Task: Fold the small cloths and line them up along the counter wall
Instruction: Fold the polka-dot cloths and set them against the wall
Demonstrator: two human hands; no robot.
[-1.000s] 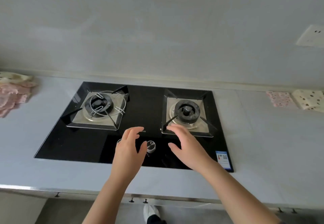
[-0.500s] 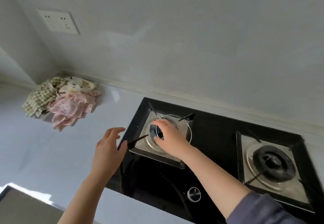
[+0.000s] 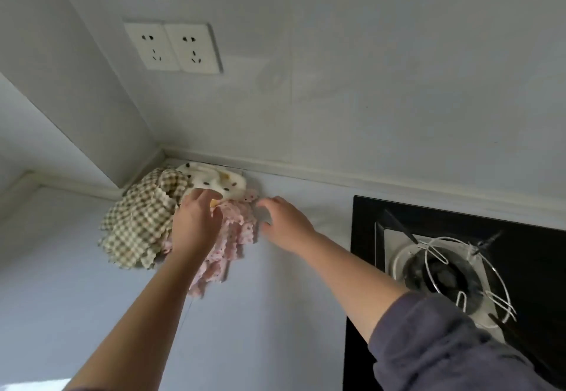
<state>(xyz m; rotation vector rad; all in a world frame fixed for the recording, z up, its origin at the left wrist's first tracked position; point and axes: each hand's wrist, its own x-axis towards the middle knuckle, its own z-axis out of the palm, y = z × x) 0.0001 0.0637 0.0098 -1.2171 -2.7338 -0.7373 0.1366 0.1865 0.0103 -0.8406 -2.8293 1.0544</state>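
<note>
A loose pile of small cloths lies in the counter corner against the wall: a brown checked cloth (image 3: 137,225), a cream spotted cloth (image 3: 214,180) and a pink floral cloth (image 3: 237,239) with wavy edges. My left hand (image 3: 196,225) lies on the pile, its fingers and thumb curled on the pink cloth's upper edge. To the right, my right hand (image 3: 284,222) reaches the same cloth, its fingertips at the upper right corner and the thumb spread below. Part of the pink cloth is hidden under my left forearm.
A black gas hob (image 3: 536,252) with a burner and wire pan support (image 3: 453,271) sits at the right, under my right forearm. A double wall socket (image 3: 173,47) is above the pile. Pale grey counter (image 3: 275,314) stretches in front of the cloths.
The view has swung left and closer to the corner. Both hands have travelled from over the hob to the cloth pile, and now touch the pink cloth.
</note>
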